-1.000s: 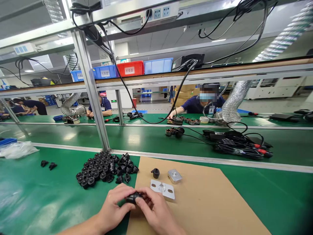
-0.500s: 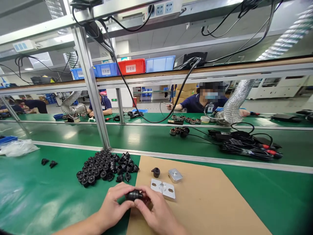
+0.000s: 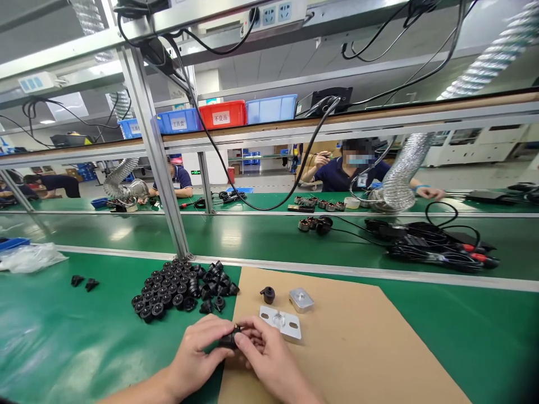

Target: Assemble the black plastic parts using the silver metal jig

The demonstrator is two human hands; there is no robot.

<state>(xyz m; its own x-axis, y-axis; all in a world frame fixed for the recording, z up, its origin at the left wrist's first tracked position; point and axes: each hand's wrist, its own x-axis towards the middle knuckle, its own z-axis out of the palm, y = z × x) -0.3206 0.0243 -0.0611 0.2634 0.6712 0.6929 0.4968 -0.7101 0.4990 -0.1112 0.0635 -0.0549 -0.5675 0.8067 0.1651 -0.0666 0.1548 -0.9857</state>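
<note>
Between my two hands is a small black ribbed plastic part (image 3: 228,340), held low over the left edge of the brown cardboard sheet (image 3: 349,348). My left hand (image 3: 204,349) pinches its left end between thumb and fingers. On its right end, the thumb and fingers of my right hand (image 3: 263,349) close and cover much of it. Just beyond my right hand lies a silver metal block (image 3: 281,322) with two slots and a central hollow. Behind that stand a smaller metal block (image 3: 301,299) and a black part with a side spout (image 3: 268,294).
Many black round parts (image 3: 168,289) cluster on the green mat left of the cardboard. Two small black pieces (image 3: 84,281) lie farther left, near a plastic bag (image 3: 31,258). A metal post (image 3: 154,146) rises behind the cluster. Coiled black cables (image 3: 438,241) lie across the ledge.
My right fingers have shifted over the black part, now covering more of its right end. Across the bench, a co-worker's hand has risen, and the cable bundle has moved slightly right.
</note>
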